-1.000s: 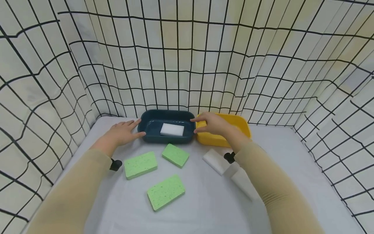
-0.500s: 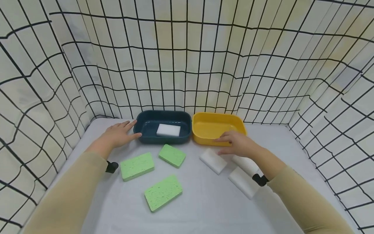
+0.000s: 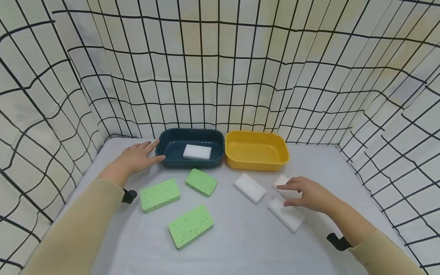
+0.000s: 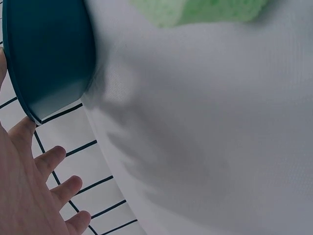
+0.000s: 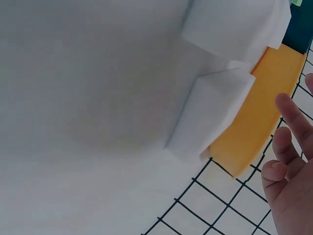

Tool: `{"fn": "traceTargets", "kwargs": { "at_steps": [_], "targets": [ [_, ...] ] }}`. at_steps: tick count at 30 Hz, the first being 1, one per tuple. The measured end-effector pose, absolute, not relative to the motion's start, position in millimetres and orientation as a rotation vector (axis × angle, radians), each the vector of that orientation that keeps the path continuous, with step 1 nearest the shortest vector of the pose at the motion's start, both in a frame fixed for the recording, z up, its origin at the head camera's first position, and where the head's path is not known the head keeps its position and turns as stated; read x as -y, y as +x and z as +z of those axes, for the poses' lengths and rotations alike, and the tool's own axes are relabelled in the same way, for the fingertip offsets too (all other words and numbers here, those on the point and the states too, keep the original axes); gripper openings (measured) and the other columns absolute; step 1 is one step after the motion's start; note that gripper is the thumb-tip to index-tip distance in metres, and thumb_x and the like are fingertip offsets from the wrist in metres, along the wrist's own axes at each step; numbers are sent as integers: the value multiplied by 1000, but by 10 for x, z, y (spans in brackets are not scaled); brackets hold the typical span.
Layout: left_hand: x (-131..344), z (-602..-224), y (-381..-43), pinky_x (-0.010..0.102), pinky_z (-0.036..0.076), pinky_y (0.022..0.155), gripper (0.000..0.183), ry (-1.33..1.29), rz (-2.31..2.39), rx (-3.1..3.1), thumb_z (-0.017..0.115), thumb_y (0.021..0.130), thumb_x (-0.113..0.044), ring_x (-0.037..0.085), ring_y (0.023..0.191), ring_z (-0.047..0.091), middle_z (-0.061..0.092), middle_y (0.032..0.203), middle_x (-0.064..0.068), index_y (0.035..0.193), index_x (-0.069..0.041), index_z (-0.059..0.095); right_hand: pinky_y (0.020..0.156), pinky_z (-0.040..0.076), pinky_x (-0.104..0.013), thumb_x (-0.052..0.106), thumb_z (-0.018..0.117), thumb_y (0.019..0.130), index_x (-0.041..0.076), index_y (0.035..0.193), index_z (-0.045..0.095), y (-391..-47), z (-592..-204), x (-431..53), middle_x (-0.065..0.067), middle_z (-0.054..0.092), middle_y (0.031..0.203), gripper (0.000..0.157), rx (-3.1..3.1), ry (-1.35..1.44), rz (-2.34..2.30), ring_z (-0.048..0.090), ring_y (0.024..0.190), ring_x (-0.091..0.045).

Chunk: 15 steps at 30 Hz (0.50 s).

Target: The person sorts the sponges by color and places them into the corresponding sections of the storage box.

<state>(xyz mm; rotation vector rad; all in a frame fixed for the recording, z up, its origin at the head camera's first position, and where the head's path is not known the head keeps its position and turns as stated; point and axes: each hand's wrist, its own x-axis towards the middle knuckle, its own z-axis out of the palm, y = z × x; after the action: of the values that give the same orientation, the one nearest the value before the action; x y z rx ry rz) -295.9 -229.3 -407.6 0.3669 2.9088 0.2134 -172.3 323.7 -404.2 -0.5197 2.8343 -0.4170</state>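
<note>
My left hand (image 3: 135,157) touches the left rim of a dark blue tray (image 3: 173,149), its fingers spread. In the left wrist view, a fingertip meets the edge of that tray (image 4: 51,54). A white sponge (image 3: 197,152) lies inside it. My right hand (image 3: 311,194) hovers at two white sponges on the right: the nearer one (image 3: 285,215) and the farther one (image 3: 281,181), which the fingers partly cover. Thumb and forefinger are apart, with nothing between them. Another white sponge (image 3: 249,188) lies to their left.
Beside the blue tray stands a yellow tray (image 3: 254,165) with nothing in it. Green sponges lie on the white tabletop: one at left (image 3: 160,195), one near the blue tray (image 3: 201,182) and one in front (image 3: 191,226). Black wire mesh (image 3: 216,82) encloses the back and sides.
My right hand has left the blue tray's right rim and passed in front of the yellow tray to the white sponges at right. My left hand stays at the blue tray.
</note>
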Motion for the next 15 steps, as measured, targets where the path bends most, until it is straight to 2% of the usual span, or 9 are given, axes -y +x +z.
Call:
{"fn": "traceTargets", "kwargs": {
  "at_steps": [15],
  "targets": [
    [2295, -4096, -2977, 73, 11, 110, 98, 346, 220, -2900, 25, 91, -81, 57, 140, 16, 14, 160, 29, 161, -14, 9, 95, 50, -49, 64, 80, 67, 37, 129, 67, -1404, -4253, -3345, 6, 62, 117, 69, -2803, -470, -325, 58, 105, -19]
  ]
}}
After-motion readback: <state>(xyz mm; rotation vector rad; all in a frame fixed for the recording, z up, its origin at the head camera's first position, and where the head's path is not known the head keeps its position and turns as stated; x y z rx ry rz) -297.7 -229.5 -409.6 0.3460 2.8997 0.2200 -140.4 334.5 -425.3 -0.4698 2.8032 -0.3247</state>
